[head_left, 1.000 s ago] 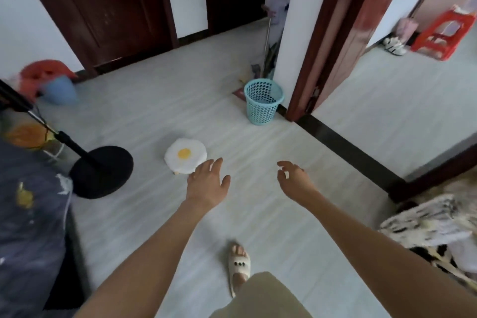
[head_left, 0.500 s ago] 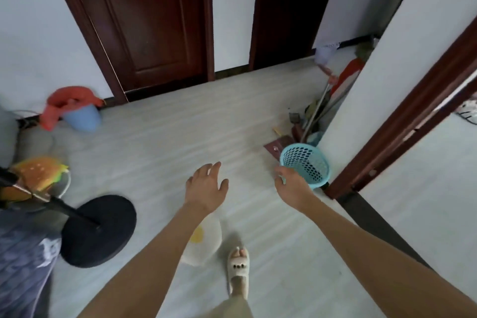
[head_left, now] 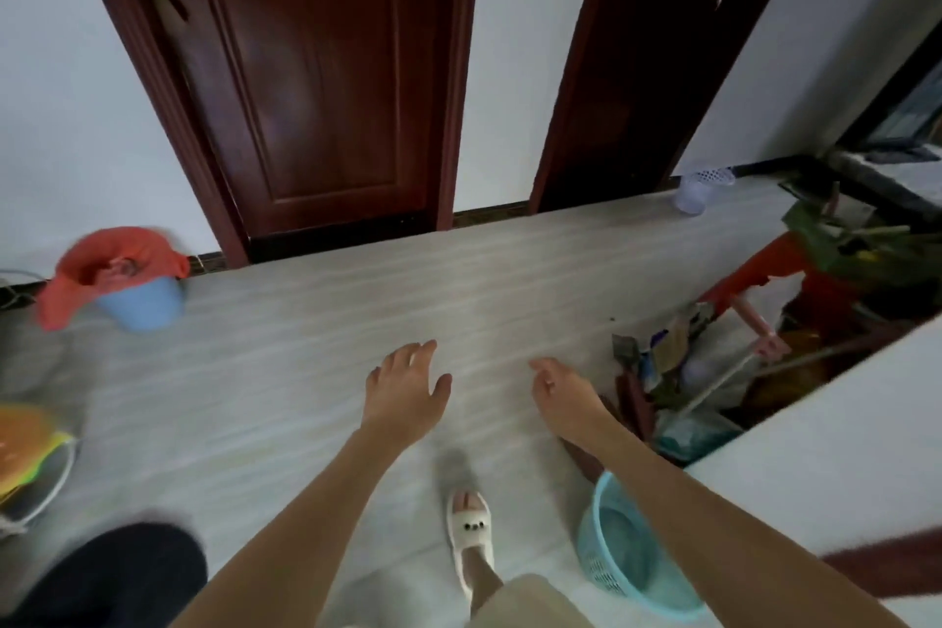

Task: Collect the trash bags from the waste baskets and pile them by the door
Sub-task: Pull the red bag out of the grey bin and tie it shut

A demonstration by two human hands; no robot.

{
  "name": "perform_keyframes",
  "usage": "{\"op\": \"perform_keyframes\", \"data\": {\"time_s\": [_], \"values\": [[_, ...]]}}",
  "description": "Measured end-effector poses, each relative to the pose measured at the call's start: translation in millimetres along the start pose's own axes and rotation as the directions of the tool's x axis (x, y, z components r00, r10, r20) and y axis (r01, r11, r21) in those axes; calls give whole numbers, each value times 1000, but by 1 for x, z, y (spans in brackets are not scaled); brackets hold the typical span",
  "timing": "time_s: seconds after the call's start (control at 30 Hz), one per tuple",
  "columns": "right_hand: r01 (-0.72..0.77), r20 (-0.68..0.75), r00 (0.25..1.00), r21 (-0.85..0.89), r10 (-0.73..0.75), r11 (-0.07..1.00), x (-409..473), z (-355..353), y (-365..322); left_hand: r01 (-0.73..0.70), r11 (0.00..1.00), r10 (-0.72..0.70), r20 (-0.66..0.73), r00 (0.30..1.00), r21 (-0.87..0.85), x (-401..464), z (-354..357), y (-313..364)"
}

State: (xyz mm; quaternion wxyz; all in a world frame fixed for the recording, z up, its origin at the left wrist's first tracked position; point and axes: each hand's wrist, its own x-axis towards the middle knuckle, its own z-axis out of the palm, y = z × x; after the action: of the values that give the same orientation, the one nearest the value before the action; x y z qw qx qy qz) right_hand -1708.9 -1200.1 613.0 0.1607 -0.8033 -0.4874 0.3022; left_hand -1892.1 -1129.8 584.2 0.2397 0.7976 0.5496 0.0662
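A blue waste basket lined with a red trash bag stands on the floor at the far left, near a dark wooden door. A teal mesh basket with no bag visible inside sits at the lower right, partly behind my right forearm. My left hand and my right hand are stretched forward over the floor, fingers relaxed and holding nothing. A pale basket lies on its side far right by the wall.
A heap of brooms, a red dustpan and wrappers fills the right corner behind a white wall edge. A black fan base sits lower left, a burger-shaped cushion at the left edge. My slippered foot steps forward.
The view has advanced toward the doors. The teal basket slid from mid-right to lower right, the egg-shaped cushion dropped out of view, and both hands stayed out in front, holding nothing.
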Motion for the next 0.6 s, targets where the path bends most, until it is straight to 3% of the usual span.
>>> {"op": "perform_keyframes", "data": {"time_s": [0.33, 0.6], "values": [[198, 177, 966, -34, -189, 980, 280, 22, -144, 269, 963, -269, -97, 958, -19, 221, -91, -104], [325, 393, 873, -29, -288, 945, 397, 107, -281, 489, 865, -501, -132, 855, -117, 284, -140, -239]]}}
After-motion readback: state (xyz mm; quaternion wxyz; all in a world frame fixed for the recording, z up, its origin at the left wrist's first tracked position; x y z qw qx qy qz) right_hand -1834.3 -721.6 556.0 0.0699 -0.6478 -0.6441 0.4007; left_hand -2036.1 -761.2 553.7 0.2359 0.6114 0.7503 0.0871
